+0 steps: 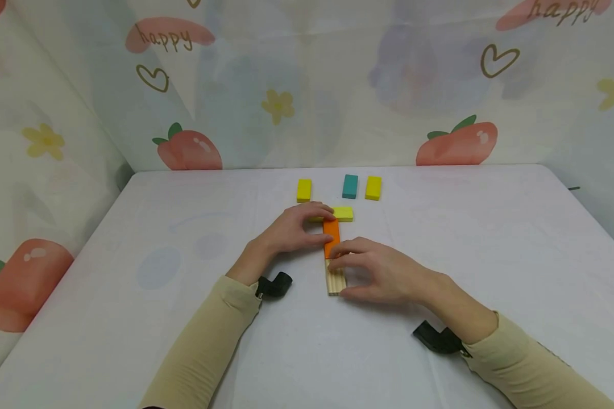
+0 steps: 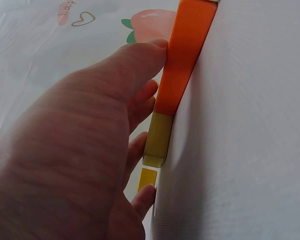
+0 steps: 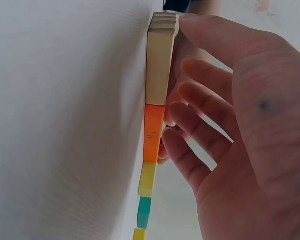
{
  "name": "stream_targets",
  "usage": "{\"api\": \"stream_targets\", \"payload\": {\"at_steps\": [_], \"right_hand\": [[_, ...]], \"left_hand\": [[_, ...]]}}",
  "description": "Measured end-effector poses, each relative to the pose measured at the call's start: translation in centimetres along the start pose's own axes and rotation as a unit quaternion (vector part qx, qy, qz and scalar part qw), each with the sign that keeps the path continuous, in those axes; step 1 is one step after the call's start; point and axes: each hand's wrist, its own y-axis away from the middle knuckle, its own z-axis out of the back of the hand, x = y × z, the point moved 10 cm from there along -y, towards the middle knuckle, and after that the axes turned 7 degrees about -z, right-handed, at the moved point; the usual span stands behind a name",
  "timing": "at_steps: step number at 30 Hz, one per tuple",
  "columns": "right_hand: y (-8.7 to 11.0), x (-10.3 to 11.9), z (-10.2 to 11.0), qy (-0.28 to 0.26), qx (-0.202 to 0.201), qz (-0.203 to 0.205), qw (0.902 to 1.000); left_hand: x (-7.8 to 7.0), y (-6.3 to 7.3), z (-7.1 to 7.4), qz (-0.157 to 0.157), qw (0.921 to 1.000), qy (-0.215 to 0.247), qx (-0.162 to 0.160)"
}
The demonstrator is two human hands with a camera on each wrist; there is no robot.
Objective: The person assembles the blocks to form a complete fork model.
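Observation:
An orange block (image 1: 331, 231) lies flat between a plain wooden block (image 1: 336, 282) on its near side and a crosswise yellow block (image 1: 344, 213) at its far end. My left hand (image 1: 299, 227) reaches over from the left. Its thumb touches the orange block (image 2: 187, 55) in the left wrist view, and its fingers rest near the joint with the yellow block. From the right, my right hand (image 1: 384, 270) arches over the wooden block (image 3: 159, 67). Its thumb tip is at that block's near end; the other fingers are spread and loosely bent just above, around nothing.
Farther back stand a yellow block (image 1: 304, 190), a teal block (image 1: 350, 186) and another yellow block (image 1: 373, 188). A white cloth covers the table (image 1: 133, 341), with a printed curtain (image 1: 327, 85) behind it. Dark wrist devices (image 1: 275, 285) hang below both sleeves.

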Motion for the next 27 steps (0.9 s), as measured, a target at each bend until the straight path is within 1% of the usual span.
{"api": "stream_targets", "payload": {"at_steps": [3, 10, 19, 27], "right_hand": [[0.03, 0.2, -0.07, -0.001, 0.003, 0.011, 0.9999], [-0.1, -0.02, -0.4, 0.007, 0.019, -0.002, 0.9998], [-0.16, 0.22, -0.28, 0.019, 0.009, 0.001, 0.9998], [-0.22, 0.24, -0.31, 0.031, 0.01, -0.006, 0.9995]], "left_hand": [[0.01, -0.03, -0.04, 0.001, 1.0, 0.0, 0.002], [0.08, -0.01, -0.04, 0.005, 1.0, 0.003, 0.004], [0.06, -0.01, 0.05, 0.005, 1.0, 0.004, 0.005], [0.19, -0.03, -0.01, 0.006, 0.9999, 0.008, 0.003]]}}
